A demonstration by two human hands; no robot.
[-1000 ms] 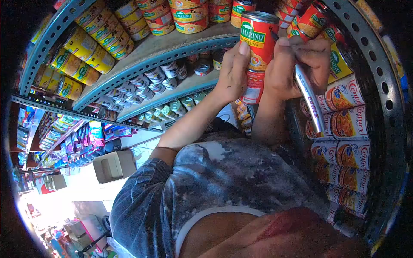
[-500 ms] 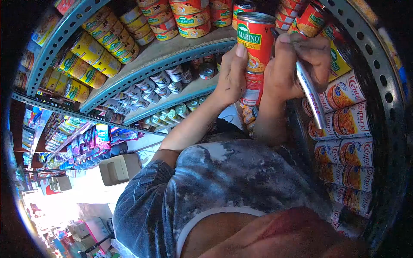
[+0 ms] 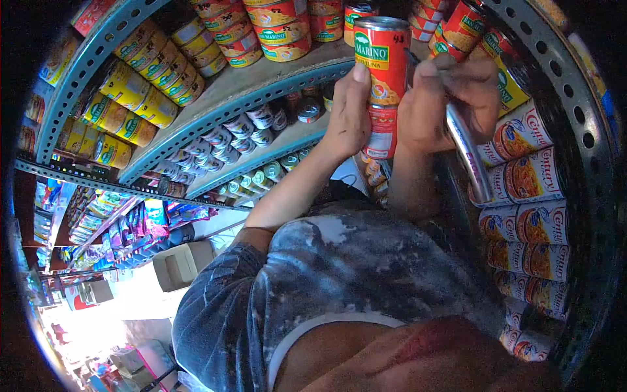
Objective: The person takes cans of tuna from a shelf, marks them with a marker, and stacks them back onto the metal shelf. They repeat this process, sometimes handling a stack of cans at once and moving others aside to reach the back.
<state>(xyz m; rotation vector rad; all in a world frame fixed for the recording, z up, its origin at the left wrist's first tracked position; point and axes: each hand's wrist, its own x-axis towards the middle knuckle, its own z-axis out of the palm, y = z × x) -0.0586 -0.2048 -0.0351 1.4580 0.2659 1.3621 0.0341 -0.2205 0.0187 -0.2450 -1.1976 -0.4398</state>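
The left hand (image 3: 349, 117) gripped a red can (image 3: 382, 65) raised before the shelf (image 3: 261, 85), fingers wrapped round it. The right hand (image 3: 444, 104) pinched a marker (image 3: 467, 153) against the can's side.

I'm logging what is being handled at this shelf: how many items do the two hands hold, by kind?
Red cans, stacked in the left hand: 2
Silver marker, in the right hand: 1
Total: 3

Can (image 3: 382, 65) betw. hands, above shelf (image 3: 261, 81)
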